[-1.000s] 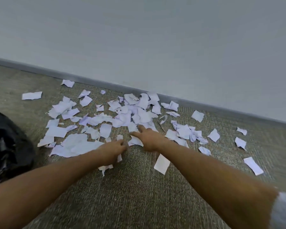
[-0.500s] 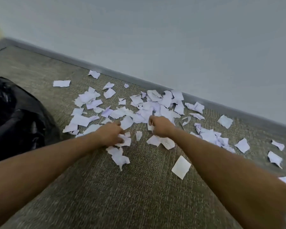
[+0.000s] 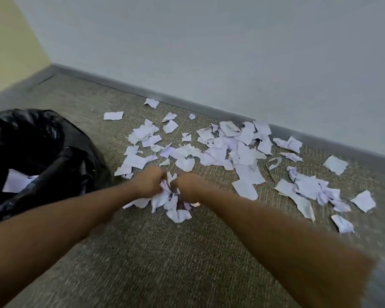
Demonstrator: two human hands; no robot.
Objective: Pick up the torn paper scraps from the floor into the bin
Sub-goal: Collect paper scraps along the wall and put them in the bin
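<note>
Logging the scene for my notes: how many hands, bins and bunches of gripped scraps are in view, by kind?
Hands: 2, left hand and right hand
Black-lined bin: 1
Gripped bunch of paper scraps: 1
Total: 4

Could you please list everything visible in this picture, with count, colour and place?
bunch of scraps: one handful, white, gathered between both hands above the carpet
loose scraps: dozens, white, spread over the carpet up to the baseboard
bin: one, black liner, left edge; a white scrap shows inside
carpet: grey-green, the whole floor
wall: pale grey, behind; a yellowish one at far left
left hand: grips the bunch
right hand: grips the bunch
</note>
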